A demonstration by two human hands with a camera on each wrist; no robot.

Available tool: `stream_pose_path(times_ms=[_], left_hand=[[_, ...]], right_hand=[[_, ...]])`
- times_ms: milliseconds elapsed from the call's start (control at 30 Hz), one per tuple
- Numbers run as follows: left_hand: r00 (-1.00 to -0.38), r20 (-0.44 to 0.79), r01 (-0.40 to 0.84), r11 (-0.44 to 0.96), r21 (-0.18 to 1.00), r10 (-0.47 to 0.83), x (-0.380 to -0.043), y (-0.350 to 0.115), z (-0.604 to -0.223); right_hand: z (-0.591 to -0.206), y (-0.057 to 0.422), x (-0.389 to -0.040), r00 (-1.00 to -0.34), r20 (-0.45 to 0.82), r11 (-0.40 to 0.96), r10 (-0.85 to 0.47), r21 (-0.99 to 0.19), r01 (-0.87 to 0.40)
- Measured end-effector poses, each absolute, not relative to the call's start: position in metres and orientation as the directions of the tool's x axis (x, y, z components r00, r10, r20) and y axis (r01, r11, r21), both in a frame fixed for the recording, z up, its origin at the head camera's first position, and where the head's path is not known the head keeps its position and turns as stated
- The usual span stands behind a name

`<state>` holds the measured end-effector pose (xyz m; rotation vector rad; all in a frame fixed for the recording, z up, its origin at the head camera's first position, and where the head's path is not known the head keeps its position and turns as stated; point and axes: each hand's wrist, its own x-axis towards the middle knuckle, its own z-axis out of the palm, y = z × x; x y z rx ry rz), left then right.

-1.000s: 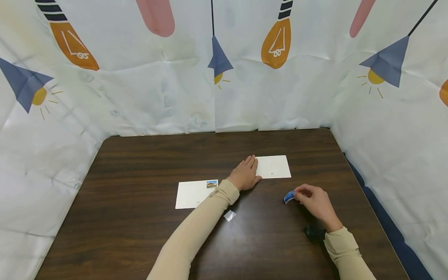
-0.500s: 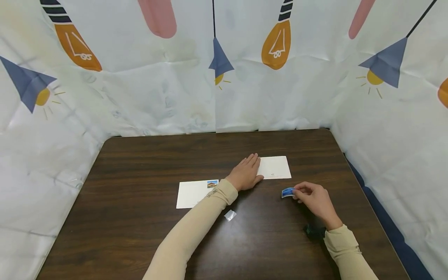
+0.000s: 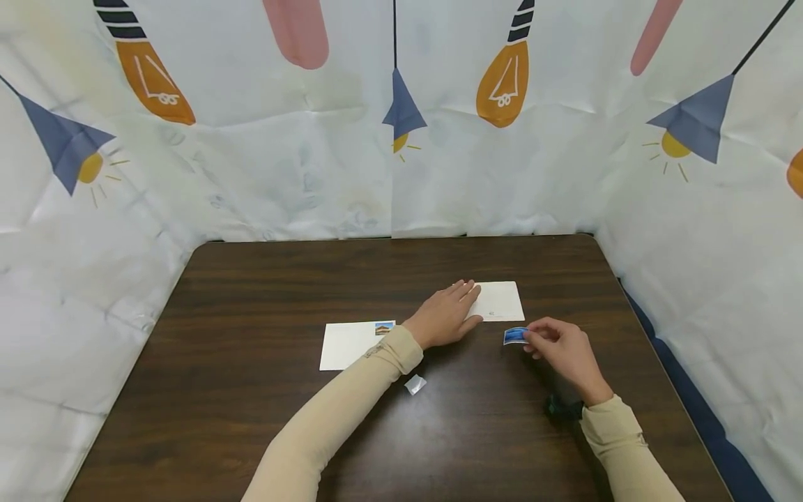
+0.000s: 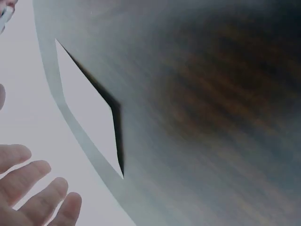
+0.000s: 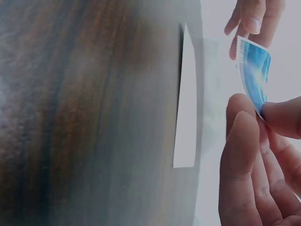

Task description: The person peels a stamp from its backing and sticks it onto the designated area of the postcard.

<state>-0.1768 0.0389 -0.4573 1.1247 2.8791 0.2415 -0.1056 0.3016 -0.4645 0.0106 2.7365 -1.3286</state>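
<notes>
My left hand [image 3: 444, 315], fingers straight, rests over the left part of a white envelope [image 3: 502, 301] at the back right of the table; its palm hides that side. In the left wrist view the fingers [image 4: 33, 186] are spread and hold nothing. Between thumb and index finger my right hand [image 3: 563, 351] pinches a blue postage stamp [image 3: 515, 336] by its edge, just in front of the envelope. The right wrist view shows the stamp [image 5: 256, 70] slightly curved, with a perforated white border. Left of my left forearm lies another white envelope [image 3: 348, 346], bearing a stamp [image 3: 384, 328] in its upper right corner.
A small shiny, pale scrap [image 3: 415, 384] lies on the dark wooden table [image 3: 238, 418] beside my left forearm. Near my right wrist is a dark object [image 3: 562, 408], too dim to identify. White printed curtains [image 3: 288, 174] hang around the table's back and sides.
My left hand shifts a little to the right over the envelope. My right hand moves slightly up toward that envelope, and the stamp turns from tilted to nearly level.
</notes>
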Motion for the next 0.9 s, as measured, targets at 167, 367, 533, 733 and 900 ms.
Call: stream_pose_path(times_ms=[167,367,533,733,900], left_hand=[[-0.730,0.074,0.675,0.700,0.234,0.679,-0.169,0.039,-0.458],[-0.754,0.065,0.597,0.642,0.481,0.653,-0.155,0.039,-0.455],[-0.763,0.105,0.549,0.555,0.625,0.637,-0.147,0.041,-0.455],[-0.808,0.097,0.436,0.479,0.762,0.582,-0.139,0.043,-0.455],[-0.844,0.044,0.312,0.422,0.851,0.535,-0.134,0.044,-0.457]], right_hand=[[-0.462,0.300,-0.109,-0.996,-0.084,0.614,-0.008,-0.787,0.061],[-0.460,0.296,-0.110,-0.998,-0.065,0.601,-0.005,-0.798,0.049],[-0.456,0.292,-0.109,-0.999,-0.034,0.575,0.003,-0.818,0.030],[-0.452,0.287,-0.107,-1.000,-0.004,0.536,0.002,-0.844,0.004],[-0.451,0.282,-0.106,-1.000,-0.030,0.497,-0.004,-0.868,0.025]])
